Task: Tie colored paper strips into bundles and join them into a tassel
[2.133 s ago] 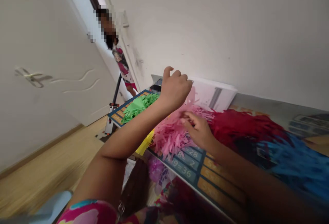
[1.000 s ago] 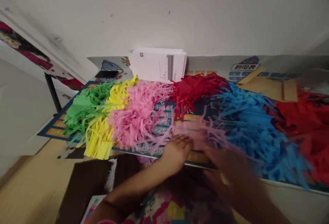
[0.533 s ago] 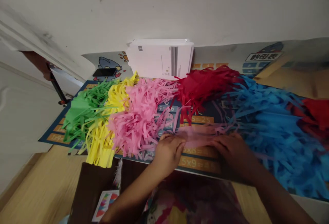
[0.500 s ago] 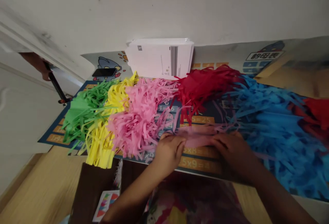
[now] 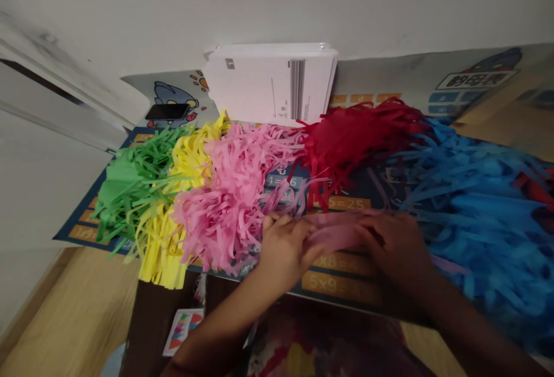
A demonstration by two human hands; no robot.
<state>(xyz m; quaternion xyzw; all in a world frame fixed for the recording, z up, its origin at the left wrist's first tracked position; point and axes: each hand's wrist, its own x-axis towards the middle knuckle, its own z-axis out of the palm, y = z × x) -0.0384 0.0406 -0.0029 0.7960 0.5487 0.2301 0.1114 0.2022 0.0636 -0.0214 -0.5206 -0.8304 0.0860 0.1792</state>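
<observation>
Low over the patterned board, my left hand (image 5: 284, 245) pinches one end of a sheet of purple tissue paper (image 5: 337, 232) whose ends are cut into fringe. My right hand (image 5: 392, 244) is closed on the other end, and the paper's uncut middle stretches between them. Loose purple strips trail out past both hands. Left of my left hand lies a pile of pink tissue fringe (image 5: 238, 186). Blue tissue fringe (image 5: 489, 209) spreads to the right of my right hand. Behind the hands rests a red fringe bundle (image 5: 359, 140).
Yellow (image 5: 164, 232) and green fringe (image 5: 130, 183) lie at the left on the number-printed board (image 5: 337, 282). A white box (image 5: 259, 88) leans on the wall at the back, with a black phone (image 5: 168, 111) beside it. A picture card (image 5: 184, 331) lies below the board's front edge.
Both hands stay on the purple tissue paper, with slight finger movement. The view has shifted a little. The other person's arm and dark stick at the far left have gone out of sight.
</observation>
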